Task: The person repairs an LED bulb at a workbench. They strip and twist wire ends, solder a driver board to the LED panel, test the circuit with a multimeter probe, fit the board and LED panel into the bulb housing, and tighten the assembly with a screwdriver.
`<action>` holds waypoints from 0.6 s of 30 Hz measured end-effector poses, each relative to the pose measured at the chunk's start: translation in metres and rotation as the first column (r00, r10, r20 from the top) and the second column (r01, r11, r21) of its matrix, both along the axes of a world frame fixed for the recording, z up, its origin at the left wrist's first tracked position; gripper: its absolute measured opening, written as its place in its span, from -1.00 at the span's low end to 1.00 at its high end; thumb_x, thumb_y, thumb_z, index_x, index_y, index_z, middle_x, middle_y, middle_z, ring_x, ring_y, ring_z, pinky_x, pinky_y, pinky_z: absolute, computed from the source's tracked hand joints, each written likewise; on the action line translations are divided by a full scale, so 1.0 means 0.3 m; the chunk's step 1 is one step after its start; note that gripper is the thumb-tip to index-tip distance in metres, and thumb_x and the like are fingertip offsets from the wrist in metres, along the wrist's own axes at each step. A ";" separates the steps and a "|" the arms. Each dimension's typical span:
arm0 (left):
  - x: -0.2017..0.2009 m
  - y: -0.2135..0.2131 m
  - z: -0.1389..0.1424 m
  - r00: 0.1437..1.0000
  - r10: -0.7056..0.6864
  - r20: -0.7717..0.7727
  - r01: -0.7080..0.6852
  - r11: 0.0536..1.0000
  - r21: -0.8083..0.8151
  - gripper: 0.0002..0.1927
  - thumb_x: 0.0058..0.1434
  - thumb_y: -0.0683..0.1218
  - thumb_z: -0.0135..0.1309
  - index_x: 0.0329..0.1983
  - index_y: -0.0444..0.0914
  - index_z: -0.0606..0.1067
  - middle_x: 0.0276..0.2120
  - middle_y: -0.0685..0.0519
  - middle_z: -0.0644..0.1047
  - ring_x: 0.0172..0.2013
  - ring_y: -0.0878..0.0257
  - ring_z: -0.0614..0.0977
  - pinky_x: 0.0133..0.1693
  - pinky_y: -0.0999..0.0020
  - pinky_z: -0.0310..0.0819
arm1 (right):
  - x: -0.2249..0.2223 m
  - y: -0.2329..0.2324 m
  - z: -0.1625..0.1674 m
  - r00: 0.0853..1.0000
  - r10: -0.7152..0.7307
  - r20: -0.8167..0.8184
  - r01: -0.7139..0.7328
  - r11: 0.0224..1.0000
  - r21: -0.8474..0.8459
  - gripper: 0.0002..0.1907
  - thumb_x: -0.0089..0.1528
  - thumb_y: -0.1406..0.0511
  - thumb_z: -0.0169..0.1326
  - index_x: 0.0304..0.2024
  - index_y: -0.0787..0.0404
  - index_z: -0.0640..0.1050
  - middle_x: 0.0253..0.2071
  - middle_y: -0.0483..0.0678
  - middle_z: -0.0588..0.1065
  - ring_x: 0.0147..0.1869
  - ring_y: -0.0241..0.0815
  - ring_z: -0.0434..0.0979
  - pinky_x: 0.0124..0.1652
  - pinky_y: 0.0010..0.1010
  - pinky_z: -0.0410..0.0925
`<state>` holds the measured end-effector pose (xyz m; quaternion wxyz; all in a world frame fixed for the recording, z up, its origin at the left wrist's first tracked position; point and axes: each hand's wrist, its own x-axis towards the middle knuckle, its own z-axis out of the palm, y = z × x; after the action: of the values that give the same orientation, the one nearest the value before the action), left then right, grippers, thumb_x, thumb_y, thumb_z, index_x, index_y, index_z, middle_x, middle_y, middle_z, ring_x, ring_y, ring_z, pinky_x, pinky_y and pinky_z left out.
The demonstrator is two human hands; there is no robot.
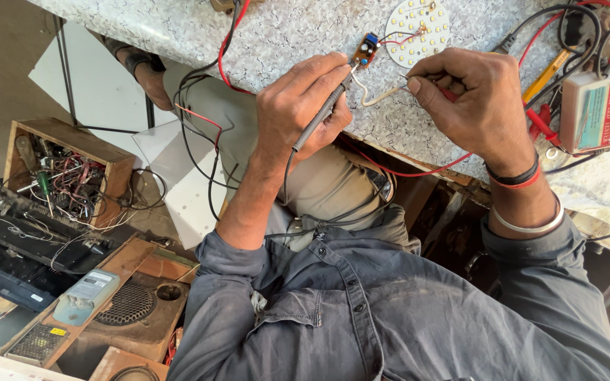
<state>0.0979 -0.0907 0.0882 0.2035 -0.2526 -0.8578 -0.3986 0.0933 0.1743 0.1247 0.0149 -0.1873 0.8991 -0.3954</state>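
My left hand [303, 102] grips a grey soldering iron [320, 116] like a pen, its tip at a small brown circuit board [365, 51] on the speckled worktop [277, 35]. My right hand [478, 95] pinches a thin white wire [381, 95] close to the same board, with a red lead running under the palm. Thin red and black wires join the board to a round white LED disc [421, 28] just beyond it. I wear a grey shirt, and bands circle my right wrist.
A white-and-teal tester box [601, 106] with red and black leads and a yellow-handled tool [546, 74] lie at the right. On the floor at left stand a wooden box of parts and screwdrivers [65, 169], black electronics chassis [15, 240] and a wooden speaker cabinet [132, 310].
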 end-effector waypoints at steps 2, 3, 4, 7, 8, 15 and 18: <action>-0.002 0.001 0.001 1.000 0.003 -0.004 -0.003 1.000 -0.002 -0.75 0.21 -0.20 0.21 -0.05 -0.30 0.57 0.01 0.02 0.60 -0.02 0.07 0.70 -0.01 0.24 0.67 | 0.000 -0.001 0.000 1.000 0.001 -0.001 -0.001 1.000 0.003 -0.88 0.38 0.39 0.35 -0.17 0.33 0.65 -0.48 -0.08 0.50 -0.51 -0.41 0.32 -0.46 -0.54 0.20; -0.004 0.001 0.001 1.000 0.005 -0.006 -0.005 1.000 -0.002 -0.75 0.21 -0.20 0.21 -0.05 -0.30 0.56 0.02 0.02 0.60 -0.02 0.07 0.70 -0.01 0.24 0.66 | -0.001 -0.001 0.000 1.000 0.005 -0.007 -0.005 1.000 0.002 -0.88 0.38 0.39 0.35 -0.17 0.33 0.65 -0.48 -0.08 0.50 -0.51 -0.41 0.33 -0.46 -0.55 0.20; -0.006 0.001 0.002 1.000 -0.005 -0.009 0.005 1.000 -0.012 -0.76 0.19 -0.20 0.21 -0.06 -0.30 0.55 0.01 0.01 0.59 -0.02 0.07 0.69 -0.02 0.22 0.66 | -0.001 -0.001 0.000 1.000 0.009 -0.013 -0.009 1.000 0.002 -0.88 0.38 0.39 0.35 -0.17 0.33 0.65 -0.47 -0.08 0.50 -0.51 -0.41 0.33 -0.45 -0.55 0.21; -0.019 -0.005 0.006 0.999 -0.041 -0.013 0.040 0.999 -0.036 -0.77 0.16 -0.19 0.20 -0.11 -0.30 0.52 0.01 0.00 0.58 0.00 0.06 0.64 -0.03 0.19 0.64 | 0.000 0.000 0.001 1.000 0.008 -0.004 -0.008 1.000 -0.005 -0.88 0.38 0.39 0.34 -0.17 0.33 0.65 -0.47 -0.08 0.50 -0.50 -0.41 0.34 -0.45 -0.55 0.21; -0.025 -0.008 0.008 0.998 -0.057 -0.010 0.057 0.998 -0.041 -0.78 0.15 -0.19 0.20 -0.13 -0.31 0.51 0.02 0.00 0.58 0.02 0.05 0.63 -0.04 0.19 0.64 | 0.000 0.000 0.002 1.000 0.011 -0.003 -0.012 1.000 -0.009 -0.89 0.39 0.39 0.34 -0.16 0.33 0.65 -0.47 -0.09 0.50 -0.50 -0.41 0.34 -0.45 -0.55 0.21; -0.046 -0.018 0.016 0.991 -0.126 -0.036 0.123 0.989 -0.087 -0.75 0.15 -0.19 0.16 -0.11 -0.32 0.48 0.06 -0.01 0.58 0.09 0.03 0.58 0.09 0.12 0.57 | -0.007 -0.004 0.014 1.000 0.004 0.020 -0.004 1.000 -0.006 -0.89 0.38 0.40 0.34 -0.16 0.33 0.65 -0.49 -0.09 0.49 -0.51 -0.41 0.32 -0.46 -0.54 0.21; -0.049 -0.020 0.017 0.993 -0.113 -0.044 0.107 0.987 -0.116 -0.75 0.15 -0.22 0.13 -0.08 -0.30 0.48 0.07 0.02 0.59 0.12 0.08 0.58 0.10 0.14 0.56 | -0.011 -0.005 0.018 1.000 0.005 0.016 -0.005 1.000 -0.009 -0.89 0.39 0.40 0.33 -0.16 0.33 0.65 -0.47 -0.09 0.50 -0.50 -0.41 0.32 -0.45 -0.55 0.21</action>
<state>0.0833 -0.0968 0.0932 0.1878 -0.3208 -0.8585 -0.3532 0.0900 0.1728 0.1302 0.0220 -0.1865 0.8967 -0.4009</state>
